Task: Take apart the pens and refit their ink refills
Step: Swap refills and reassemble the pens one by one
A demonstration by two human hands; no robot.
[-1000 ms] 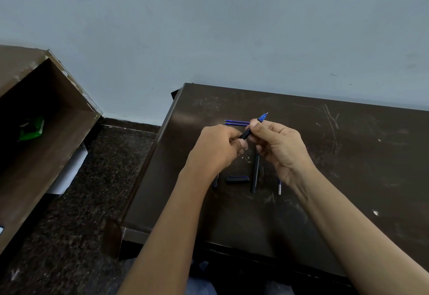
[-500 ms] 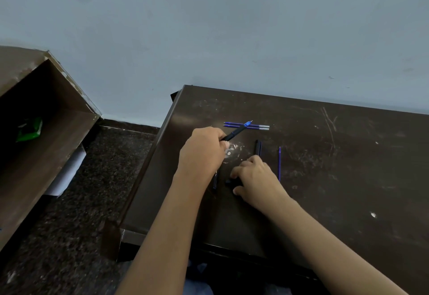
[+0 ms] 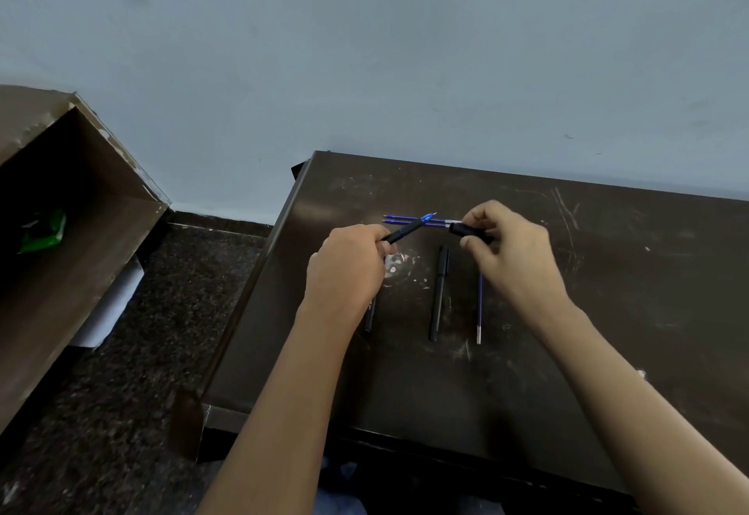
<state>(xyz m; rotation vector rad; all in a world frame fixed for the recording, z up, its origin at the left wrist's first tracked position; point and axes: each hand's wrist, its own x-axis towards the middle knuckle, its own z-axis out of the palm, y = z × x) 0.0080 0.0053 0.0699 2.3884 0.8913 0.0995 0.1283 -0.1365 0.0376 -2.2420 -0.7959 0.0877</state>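
Note:
My left hand (image 3: 344,267) grips a black pen (image 3: 405,230) whose blue tip points up and to the right. A black pen cap (image 3: 470,231) is pinched in my right hand (image 3: 510,255), its open end facing the pen tip a short gap away. Two blue refills (image 3: 409,219) lie side by side on the dark table (image 3: 608,312) behind the pen. Below the hands lie a black pen barrel (image 3: 438,291), a single blue refill (image 3: 479,303) and another black pen (image 3: 369,316) partly hidden by my left wrist.
The table's left edge (image 3: 259,283) drops to a speckled dark floor (image 3: 121,372). A brown open cabinet (image 3: 60,230) stands at the left with a green item (image 3: 42,230) inside. A pale blue wall (image 3: 405,68) rises right behind the table.
My right hand has lifted from the table with the black cap and moved up to the pen tip. The left hand stays in place with the pen.

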